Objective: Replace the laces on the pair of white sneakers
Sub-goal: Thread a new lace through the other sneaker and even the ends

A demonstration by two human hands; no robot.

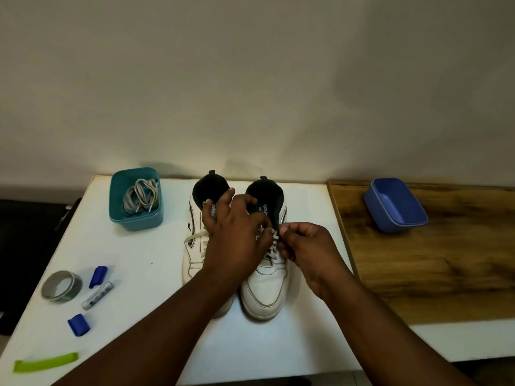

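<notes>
At the white desk [156,254], both hands pinched the lace [274,240] atop the right-hand sneaker [264,285], left hand [237,235] beside right hand [306,246]; drawing each crossing out gently looked the surest way.

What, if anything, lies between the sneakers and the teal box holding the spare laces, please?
Nothing visible does: bare white table separates the teal box of spare laces from the left sneaker.
</notes>
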